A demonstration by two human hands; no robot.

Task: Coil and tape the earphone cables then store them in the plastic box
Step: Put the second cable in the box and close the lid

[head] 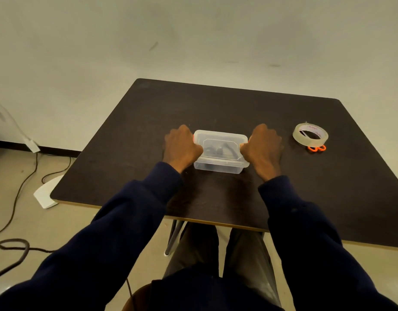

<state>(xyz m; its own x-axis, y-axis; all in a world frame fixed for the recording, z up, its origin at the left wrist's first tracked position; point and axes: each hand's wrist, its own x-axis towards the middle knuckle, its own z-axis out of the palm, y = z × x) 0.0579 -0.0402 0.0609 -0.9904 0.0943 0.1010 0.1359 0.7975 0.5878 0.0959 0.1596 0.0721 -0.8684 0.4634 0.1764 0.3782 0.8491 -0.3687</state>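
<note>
Late stage: the earphone cables (218,149) lie inside the lidded plastic box (218,169), which sits on the table (137,135) between the left grip (181,145) and right grip (264,147). Each grip is curled onto a box end. Judged remaining: latching only. The tape roll (309,142) lies beyond the right grip

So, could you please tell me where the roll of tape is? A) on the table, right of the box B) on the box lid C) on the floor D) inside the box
A: the tape roll lies on the table, apart from the plastic box and beyond the right hand.
</note>
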